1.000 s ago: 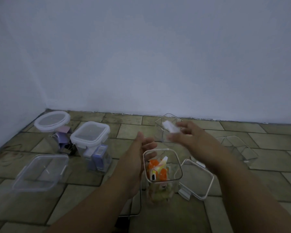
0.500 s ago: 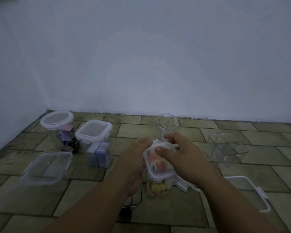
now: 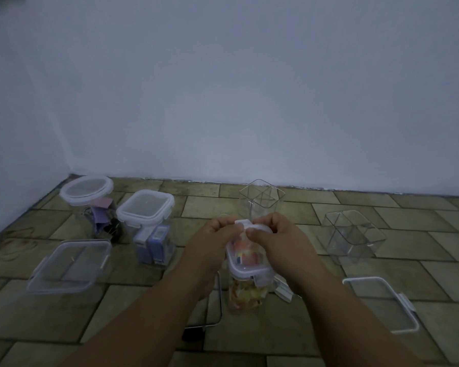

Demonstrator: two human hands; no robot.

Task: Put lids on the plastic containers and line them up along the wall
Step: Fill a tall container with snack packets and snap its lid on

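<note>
A tall clear container [image 3: 245,292] with orange and yellow bits inside stands on the floor in front of me. A white-rimmed lid [image 3: 247,263] sits on its top. My left hand [image 3: 214,241] and my right hand [image 3: 274,238] both pinch the lid's far edge, at a white clip tab [image 3: 243,223]. The lid's near tab hangs down over the container's front.
Near the left wall stand a lidded round jar [image 3: 86,193] and a lidded square container [image 3: 146,207]. A shallow lidded box [image 3: 69,263] lies front left. Two open clear containers [image 3: 261,197] [image 3: 351,234] stand further right. A loose lid [image 3: 382,303] lies front right.
One second ago the container was open and my right hand held the lid above it. The lid then came down onto the container, and both hands now pinch its far edge.
</note>
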